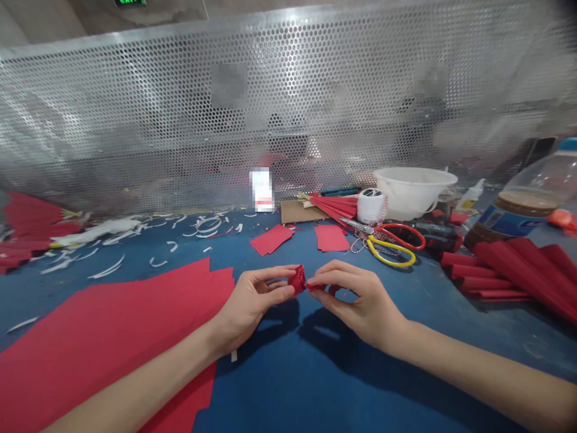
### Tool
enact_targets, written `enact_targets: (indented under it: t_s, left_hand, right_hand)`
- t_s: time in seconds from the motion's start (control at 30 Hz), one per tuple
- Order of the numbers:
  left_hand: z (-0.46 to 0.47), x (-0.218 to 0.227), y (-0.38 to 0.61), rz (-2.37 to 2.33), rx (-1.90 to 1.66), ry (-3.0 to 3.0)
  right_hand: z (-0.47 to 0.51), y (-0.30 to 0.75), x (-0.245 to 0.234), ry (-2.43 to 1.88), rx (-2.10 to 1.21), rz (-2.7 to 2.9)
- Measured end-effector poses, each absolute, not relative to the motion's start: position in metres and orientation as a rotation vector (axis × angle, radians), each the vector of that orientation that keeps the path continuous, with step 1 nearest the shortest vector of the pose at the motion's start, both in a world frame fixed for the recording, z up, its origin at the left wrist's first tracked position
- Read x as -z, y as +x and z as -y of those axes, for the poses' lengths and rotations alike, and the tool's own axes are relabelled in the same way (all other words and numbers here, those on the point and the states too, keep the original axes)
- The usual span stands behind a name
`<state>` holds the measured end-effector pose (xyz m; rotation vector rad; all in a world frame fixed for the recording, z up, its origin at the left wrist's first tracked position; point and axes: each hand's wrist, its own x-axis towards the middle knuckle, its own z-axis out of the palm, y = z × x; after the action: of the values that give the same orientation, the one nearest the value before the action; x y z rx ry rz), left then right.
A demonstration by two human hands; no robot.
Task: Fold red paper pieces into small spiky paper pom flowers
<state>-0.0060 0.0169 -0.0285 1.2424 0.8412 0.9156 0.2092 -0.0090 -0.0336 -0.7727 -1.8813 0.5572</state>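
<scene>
Between the thumb and fingers of my left hand [255, 300] is a small folded piece of red paper [297, 280] with a textured, crinkled surface. My right hand [360, 300] is closed in a pinch beside it, on a small red paper bit [314, 287]. Whether this bit joins the folded piece, I cannot tell. Both hands are held just above the blue table [270, 385], casting shadows on it. Under my left forearm lies a stack of large red paper sheets [112, 319]. Two small stacks of red paper, a left one [271, 239] and a right one [332, 237], lie beyond my hands.
Scissors [396, 246] with red and yellow handles lie by a white thread spool [371, 205] and a white bucket [412, 189]. Pleated red paper [518, 270] and a plastic bottle [518, 204] are at right. White paper scraps [108, 267] litter the left. A perforated metal panel [180, 120] stands behind.
</scene>
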Motion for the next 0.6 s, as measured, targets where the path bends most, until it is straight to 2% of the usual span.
enact_targets:
  t_s: [0.23, 0.6]
  left_hand:
    - [-0.0143, 0.024, -0.0063, -0.83, -0.912, 1.263]
    - [-0.0134, 0.022, -0.007, -0.838, -0.924, 1.283]
  right_hand:
    - [0.0124, 0.2086, 0.0358, -0.72, -0.365, 1.938]
    - [0.0163, 0.2058, 0.0346, -0.715, -0.361, 1.91]
